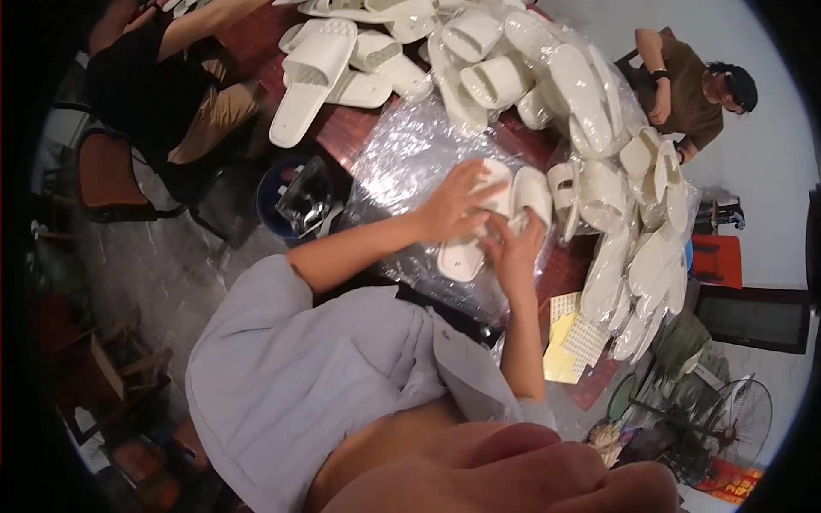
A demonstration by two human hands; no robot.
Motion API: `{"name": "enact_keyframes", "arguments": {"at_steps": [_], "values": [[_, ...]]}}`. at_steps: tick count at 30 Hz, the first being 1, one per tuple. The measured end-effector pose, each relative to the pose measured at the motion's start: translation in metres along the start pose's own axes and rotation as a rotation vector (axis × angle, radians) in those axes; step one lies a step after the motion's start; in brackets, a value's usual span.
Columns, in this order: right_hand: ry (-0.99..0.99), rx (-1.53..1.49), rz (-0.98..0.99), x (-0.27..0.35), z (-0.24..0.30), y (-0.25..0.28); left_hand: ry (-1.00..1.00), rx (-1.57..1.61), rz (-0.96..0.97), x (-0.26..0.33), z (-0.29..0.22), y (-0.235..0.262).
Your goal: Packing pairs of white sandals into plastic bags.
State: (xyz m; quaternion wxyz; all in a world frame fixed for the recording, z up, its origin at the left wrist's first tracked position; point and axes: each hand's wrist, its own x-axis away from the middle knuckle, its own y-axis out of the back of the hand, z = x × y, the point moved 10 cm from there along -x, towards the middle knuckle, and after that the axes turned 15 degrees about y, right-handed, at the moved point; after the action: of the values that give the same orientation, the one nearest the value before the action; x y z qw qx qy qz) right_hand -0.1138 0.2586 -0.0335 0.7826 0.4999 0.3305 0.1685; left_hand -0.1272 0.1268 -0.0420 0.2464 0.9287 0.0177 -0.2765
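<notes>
clear plastic wrap (402, 154) | crinkled, on table | yellow label sheets (566, 338) | table edge

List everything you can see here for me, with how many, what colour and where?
Pair of slippers: two, white, on the plastic sheet, under both hands.
Slipper piles: many, white, across the far and right side of the table.
Plastic sheet: one, clear and crinkled, spread on the table.
Table: one, reddish brown.
Bin: one, blue, on the floor left of the table.
Sticker sheets: a few, yellow and white, at the table's near right edge.
Fan: one, dark, on the floor at lower right.
Co-workers: two, one upper left, one upper right.
Left hand: on the slippers.
Right hand: on the slippers.
</notes>
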Motion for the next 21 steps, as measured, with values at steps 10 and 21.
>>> {"name": "enact_keyframes", "arguments": {"at_steps": [10,21], "values": [[-0.041,0.201,0.083,-0.021,-0.047,-0.035,0.328,0.279,-0.098,-0.013,0.050,0.009],[-0.252,-0.218,-0.258,-0.039,-0.058,0.060,0.367,0.025,0.041,-0.017,0.042,-0.019]]}}
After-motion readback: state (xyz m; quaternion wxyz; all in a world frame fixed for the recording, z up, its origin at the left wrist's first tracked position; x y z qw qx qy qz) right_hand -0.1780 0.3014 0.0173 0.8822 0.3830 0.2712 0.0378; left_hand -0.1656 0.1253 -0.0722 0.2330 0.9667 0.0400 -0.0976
